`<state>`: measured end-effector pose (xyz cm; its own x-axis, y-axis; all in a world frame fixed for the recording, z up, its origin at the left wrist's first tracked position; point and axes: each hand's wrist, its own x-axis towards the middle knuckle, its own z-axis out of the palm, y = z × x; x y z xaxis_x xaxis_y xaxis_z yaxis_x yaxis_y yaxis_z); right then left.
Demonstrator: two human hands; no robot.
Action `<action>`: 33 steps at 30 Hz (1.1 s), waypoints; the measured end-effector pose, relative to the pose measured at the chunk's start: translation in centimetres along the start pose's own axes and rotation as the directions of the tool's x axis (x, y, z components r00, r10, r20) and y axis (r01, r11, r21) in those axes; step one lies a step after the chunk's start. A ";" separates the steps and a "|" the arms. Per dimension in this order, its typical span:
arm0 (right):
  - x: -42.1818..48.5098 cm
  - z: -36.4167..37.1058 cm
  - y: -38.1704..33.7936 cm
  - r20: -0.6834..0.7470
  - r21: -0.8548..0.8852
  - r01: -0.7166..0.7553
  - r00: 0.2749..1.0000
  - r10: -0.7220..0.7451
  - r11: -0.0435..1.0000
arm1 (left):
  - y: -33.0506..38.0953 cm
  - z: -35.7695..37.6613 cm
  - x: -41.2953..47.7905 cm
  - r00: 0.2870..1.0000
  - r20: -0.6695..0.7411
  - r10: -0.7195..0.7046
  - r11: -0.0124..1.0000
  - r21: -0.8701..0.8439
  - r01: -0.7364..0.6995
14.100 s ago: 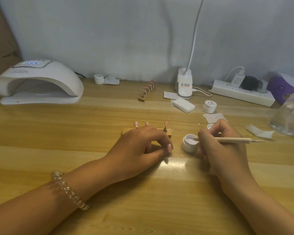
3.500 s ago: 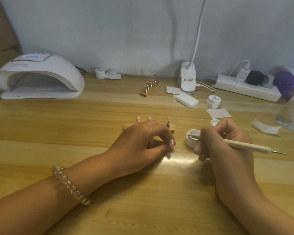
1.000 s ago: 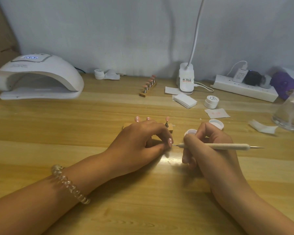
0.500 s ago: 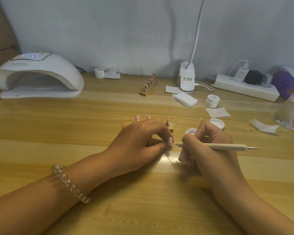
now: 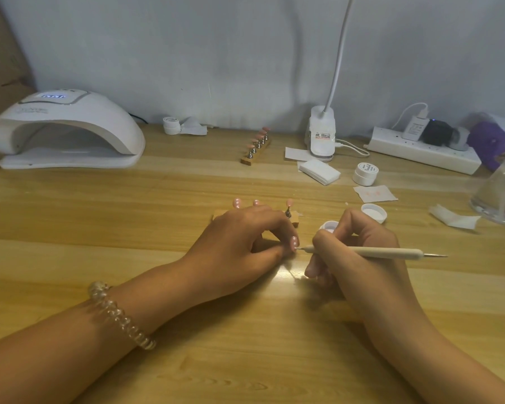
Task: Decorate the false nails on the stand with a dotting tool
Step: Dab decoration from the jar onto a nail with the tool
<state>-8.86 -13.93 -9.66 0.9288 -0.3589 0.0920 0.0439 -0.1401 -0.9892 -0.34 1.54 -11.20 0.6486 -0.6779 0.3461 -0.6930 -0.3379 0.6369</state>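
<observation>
Head view: L hand (image 5: 245,246) rests on table (image 5: 245,360), thumb + index pinching a pink false nail (image 5: 294,242) w/ white dots, just in front of the wooden stand (image 5: 292,219). Other pink nails (image 5: 237,203) sit upright on stand, partly hidden by knuckles. R hand (image 5: 359,252) is curled round dotting tool (image 5: 385,252), approx level, tip at pinched nail's edge. Open gel pot (image 5: 328,226) just behind R hand, lid (image 5: 373,212) near it. Nail lamp (image 5: 67,126) back left.

A translucent coiled band (image 5: 120,314) rings the bare left wrist (image 5: 169,282).
</observation>
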 end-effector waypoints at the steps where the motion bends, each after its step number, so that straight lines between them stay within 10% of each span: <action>1: 0.0 0.0 0.0 0.001 0.000 -0.001 1.000 0.001 1.000 | 0.0 0.0 0.0 1.000 -0.001 0.000 1.000 0.002 0.000; 33: 0.0 0.0 0.0 -0.005 -0.008 -0.003 1.000 0.003 1.000 | 0.5 -0.1 0.0 1.000 -0.014 -0.017 1.000 0.007 0.017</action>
<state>-8.84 -13.99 -9.68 0.9270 -0.3643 0.0893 0.0377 -0.1462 -0.9885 -0.67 1.47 -10.77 0.6645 -0.6628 0.3450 -0.6841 -0.3539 0.6377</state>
